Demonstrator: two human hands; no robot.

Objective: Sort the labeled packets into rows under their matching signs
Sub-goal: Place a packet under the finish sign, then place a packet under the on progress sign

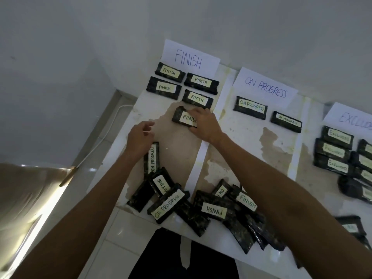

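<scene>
My right grip (pixel 203 125) is closed on the right end of the fifth FINISH packet (pixel 182 117), fingers over its far edge and thumb at its near edge, just left of the frame's middle. The packet lies slightly tilted on the bench (pixel 177 150), directly below the four FINISH packets (pixel 197 98) already set in two short rows under the FINISH sign (pixel 189 57) in the upper middle. It sits near the lowest of them but apart from it.

My left grip (pixel 138 137) hangs over the bench to the left of that packet with its fingers loosely curled, holding nothing. Just below its wrist an ON PROGRESS packet (pixel 152 158) lies lengthwise, pointing up the frame.

To the right, past a white paper strip (pixel 198 164), the ON PROGRESS sign (pixel 265 87) has two matching packets (pixel 250 107) side by side beneath it. At the right edge the EXCLUDED sign (pixel 350 117), cut off by the frame, heads a cluster of EXCLUDED packets (pixel 336 135), several of them touching.

Along the bottom of the bench the unsorted pile (pixel 213 210) lies overlapped at mixed angles. I can read FINISH and ON PROGRESS on some labels, one is partly covered and ends in "ITING", and others lie with no label showing.
</scene>
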